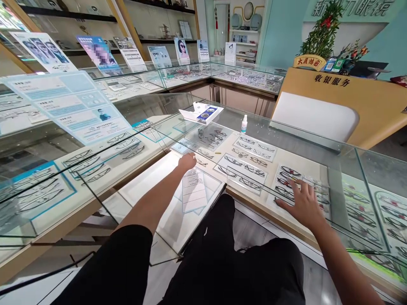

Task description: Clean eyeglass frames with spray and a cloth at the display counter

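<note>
Eyeglasses (290, 171) beneath spread, empty right hand (303, 203); left grip (187, 162) closed, contents unclear; "收银服务" desk (378, 101)

Display counter (282, 135): clear glass, smooth, glossy, reflective. Far-right angular cash desk (375, 97): tan, wood-like panels, low sheen. Small white bottle (244, 125): apparently plastic. Black trousers (229, 271): matt cloth. Floor (321, 279): grey, smooth, faintly glossy.

Looks fwd & down from 1 wearer's head, above lap (229, 267); faces glass counter (305, 140), close up; takes in shelves (73, 15) farther off, upper L, & cash desk (375, 108), upper R.
</note>
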The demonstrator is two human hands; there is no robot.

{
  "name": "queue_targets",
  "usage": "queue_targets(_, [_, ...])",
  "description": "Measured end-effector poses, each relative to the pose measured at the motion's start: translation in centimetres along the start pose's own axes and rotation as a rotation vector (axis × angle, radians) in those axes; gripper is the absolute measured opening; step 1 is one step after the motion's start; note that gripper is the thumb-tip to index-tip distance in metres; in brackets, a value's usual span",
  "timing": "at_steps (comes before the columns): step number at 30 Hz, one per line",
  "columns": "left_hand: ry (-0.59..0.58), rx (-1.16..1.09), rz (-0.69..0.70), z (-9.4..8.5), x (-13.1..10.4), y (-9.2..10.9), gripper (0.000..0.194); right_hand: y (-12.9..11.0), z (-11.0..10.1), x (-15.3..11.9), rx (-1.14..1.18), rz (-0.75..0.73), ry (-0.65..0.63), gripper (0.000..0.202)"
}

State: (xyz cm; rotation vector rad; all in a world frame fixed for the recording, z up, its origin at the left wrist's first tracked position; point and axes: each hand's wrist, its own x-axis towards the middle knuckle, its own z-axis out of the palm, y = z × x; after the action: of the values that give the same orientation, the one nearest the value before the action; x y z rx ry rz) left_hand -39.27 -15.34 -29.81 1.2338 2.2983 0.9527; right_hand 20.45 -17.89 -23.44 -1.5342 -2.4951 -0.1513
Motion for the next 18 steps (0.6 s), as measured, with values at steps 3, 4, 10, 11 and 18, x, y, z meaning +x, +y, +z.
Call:
queue_targets(3, [0.012,0.109,-0.061,1.2,3.7,-0.6,0.048,-1.4,0.6,1.8,-0.012,-0.055,0.019,0.089])
queue_targets(4, [0.018,0.132,-0.062,1.6,5.0,-0.7,0.049,-1.7,0.7,2.1,-0.026,-0.061,0.034,0.09])
queue_targets(10, [0.088,0.198,0.044,3.7,12.2,-1.5,0.055,-2.1,1.0,2.1,-0.053,-0.078,0.071,0.093])
queue_targets(11, [0.103,0.204,0.056,4.0,13.4,-1.6,0.056,-2.0,1.0,2.0,-0.048,-0.077,0.074,0.095])
queue_targets(18, [0.15,0.245,0.016,6.3,21.5,-2.0,0.048,-1.3,2.3,1.8,0.057,0.01,0.135,0.112])
